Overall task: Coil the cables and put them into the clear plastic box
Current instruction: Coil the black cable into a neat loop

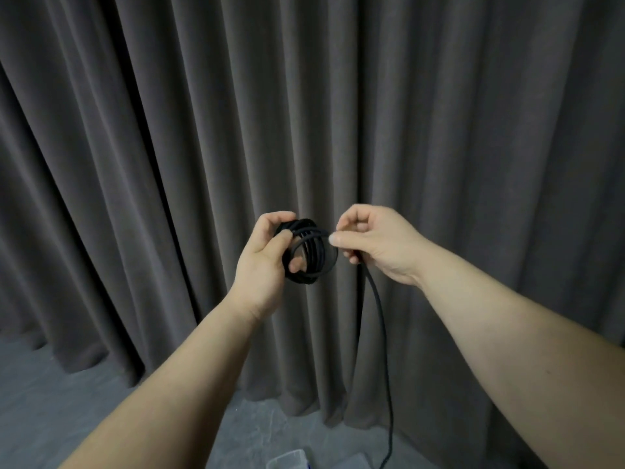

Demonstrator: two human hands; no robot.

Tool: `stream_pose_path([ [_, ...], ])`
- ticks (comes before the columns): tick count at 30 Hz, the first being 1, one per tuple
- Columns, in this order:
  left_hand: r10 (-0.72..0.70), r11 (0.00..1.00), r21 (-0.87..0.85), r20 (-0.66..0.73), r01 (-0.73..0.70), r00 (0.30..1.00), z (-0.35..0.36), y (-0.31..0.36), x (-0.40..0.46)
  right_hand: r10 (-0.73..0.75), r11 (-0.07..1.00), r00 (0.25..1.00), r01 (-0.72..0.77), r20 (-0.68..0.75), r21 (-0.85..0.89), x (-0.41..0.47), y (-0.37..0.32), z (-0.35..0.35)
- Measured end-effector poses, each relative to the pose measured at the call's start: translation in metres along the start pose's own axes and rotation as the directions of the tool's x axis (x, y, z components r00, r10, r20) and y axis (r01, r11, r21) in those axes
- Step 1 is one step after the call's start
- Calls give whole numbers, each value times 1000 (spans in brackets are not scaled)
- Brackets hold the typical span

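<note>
My left hand point(267, 252) grips one round coil of matte black cable point(309, 253); right hand point(375, 242) pinches its loose tail.

ahead: curtain point(439, 130) blocks | below right: hanging cable point(380, 319) | floor: clear box point(287, 461)

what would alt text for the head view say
Two bare hands coil a black cable before a dark grey curtain: the left hand grips the loops, the right hand pinches the loose length, which hangs toward the floor. A clear plastic box shows at the bottom edge.
</note>
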State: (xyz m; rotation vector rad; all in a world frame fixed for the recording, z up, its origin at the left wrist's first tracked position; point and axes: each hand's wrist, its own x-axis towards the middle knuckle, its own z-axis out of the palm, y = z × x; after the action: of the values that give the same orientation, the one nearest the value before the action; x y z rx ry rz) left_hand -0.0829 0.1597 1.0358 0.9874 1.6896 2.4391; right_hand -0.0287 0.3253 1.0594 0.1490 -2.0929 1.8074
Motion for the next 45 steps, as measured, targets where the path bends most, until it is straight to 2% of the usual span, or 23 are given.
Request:
stream_pose_path([
  [3,0,999,-35,-9,0,1000,-4,2,3,76,993,997,-76,-3,95,-2,6,-3],
  [8,-7,997,80,123,-3,992,3,-1,-2,12,996,983,3,-186,84,3,1,11],
  [12,-37,999,-5,112,38,993,6,-1,-4,-45,997,969,60,-244,52,4,4,16],
  [16,-2,997,77,94,-5,996,9,-3,-2,-136,991,925,126,-355,-51,8,14,20],
  [19,11,999,50,65,-14,998,11,-5,0,-273,955,857,185,-437,-234,7,25,26],
  [21,14,999,-45,44,-12,999,13,-4,0,-328,921,858,198,-395,-334,3,33,31],
  [25,5,991,-137,53,2,999,11,-1,0,-242,930,937,150,-251,-336,-3,39,31],
  [28,-16,991,-130,57,23,998,9,0,0,-283,907,931,181,-232,-381,-2,33,28],
  [31,-11,1000,-27,97,13,995,7,-3,0,-313,891,906,177,-285,-418,2,31,28],
  [34,5,999,37,93,-9,996,12,-1,-3,-295,918,907,183,-299,-353,2,34,32],
  [38,57,998,-14,52,-56,997,23,3,-7,-167,986,950,164,-265,-35,-2,39,45],
  [41,61,998,6,73,-61,995,20,0,-6,-78,976,974,118,-211,183,-1,38,52],
  [43,64,994,77,116,-73,991,20,-2,-8,-72,972,974,117,-216,204,-1,34,53],
  [45,76,974,196,175,-110,982,21,-4,-10,-112,983,960,145,-255,114,-1,31,53],
])
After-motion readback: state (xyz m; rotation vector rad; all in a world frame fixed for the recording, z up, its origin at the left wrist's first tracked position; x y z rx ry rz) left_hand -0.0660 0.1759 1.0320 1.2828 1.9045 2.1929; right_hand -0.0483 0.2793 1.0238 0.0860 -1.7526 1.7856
